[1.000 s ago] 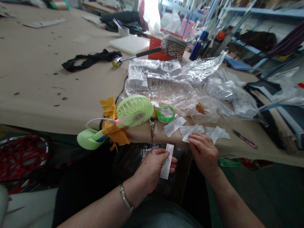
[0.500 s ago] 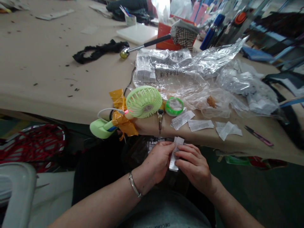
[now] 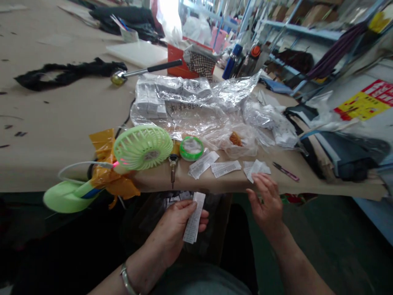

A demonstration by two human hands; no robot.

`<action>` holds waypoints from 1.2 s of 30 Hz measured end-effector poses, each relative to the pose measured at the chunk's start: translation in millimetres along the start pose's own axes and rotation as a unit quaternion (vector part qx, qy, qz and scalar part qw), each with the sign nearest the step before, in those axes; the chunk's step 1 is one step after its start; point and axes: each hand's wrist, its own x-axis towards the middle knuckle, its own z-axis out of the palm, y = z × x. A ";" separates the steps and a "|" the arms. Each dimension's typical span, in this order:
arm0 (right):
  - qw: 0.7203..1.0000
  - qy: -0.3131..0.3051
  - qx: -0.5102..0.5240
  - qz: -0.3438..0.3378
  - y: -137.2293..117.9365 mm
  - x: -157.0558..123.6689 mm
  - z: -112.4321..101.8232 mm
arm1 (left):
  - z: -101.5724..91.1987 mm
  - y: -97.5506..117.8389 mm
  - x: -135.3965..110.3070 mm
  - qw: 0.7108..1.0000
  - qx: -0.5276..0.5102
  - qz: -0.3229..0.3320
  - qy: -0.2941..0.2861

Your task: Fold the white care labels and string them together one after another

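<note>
My left hand (image 3: 181, 221) is closed on a small stack of printed white labels (image 3: 195, 217), the thumb pressing on top, just below the table's front edge. Over at the edge on the right, my right hand (image 3: 266, 203) has its fingers apart, with the fingertips at a loose pile of white labels (image 3: 256, 167). Whether they touch the pile I cannot tell. Two more groups of labels, one fanned out (image 3: 204, 164) and one flatter (image 3: 226, 168), lie to the left of that pile. Thread snips (image 3: 285, 171) rest to its right.
A green clip-on fan (image 3: 143, 147) is taped to the table edge, beside a soldering-iron-like tool (image 3: 173, 168) whose tip juts over the edge. Behind are a green round container (image 3: 191, 148), plastic bags of labels (image 3: 181, 92) and a hammer-like tool (image 3: 147, 70). Dark cloth (image 3: 340, 151) lies right.
My right hand has left the stack and moved right to the loose label pile. My left hand keeps the stack. The view has turned to the right.
</note>
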 end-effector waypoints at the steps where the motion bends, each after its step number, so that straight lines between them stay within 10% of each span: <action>1: 0.999 0.006 -0.048 0.017 13.9 -1.0 -3.5 | 0.2 -0.8 -0.7 1.000 0.000 -0.003 0.005; 6: 0.989 -0.101 -0.109 0.009 48.5 -9.0 -6.9 | 3.1 -6.6 -3.6 1.000 0.004 -0.016 0.017; 14: 0.999 -0.016 -0.049 0.016 46.2 -2.5 -12.0 | -0.1 -7.7 -0.1 1.000 0.013 -0.002 0.010; 18: 0.999 0.015 0.049 0.015 9.3 2.1 -8.8 | -0.6 -10.2 0.9 1.000 0.005 0.007 -0.009; 25: 0.956 -0.131 0.216 -0.150 -84.7 -2.4 22.4 | -2.9 -12.9 -0.4 0.993 -0.072 0.066 -0.063; 36: 0.946 -0.147 0.213 -0.195 -96.7 -1.2 38.7 | -11.5 -13.1 1.0 0.987 -0.122 0.082 -0.057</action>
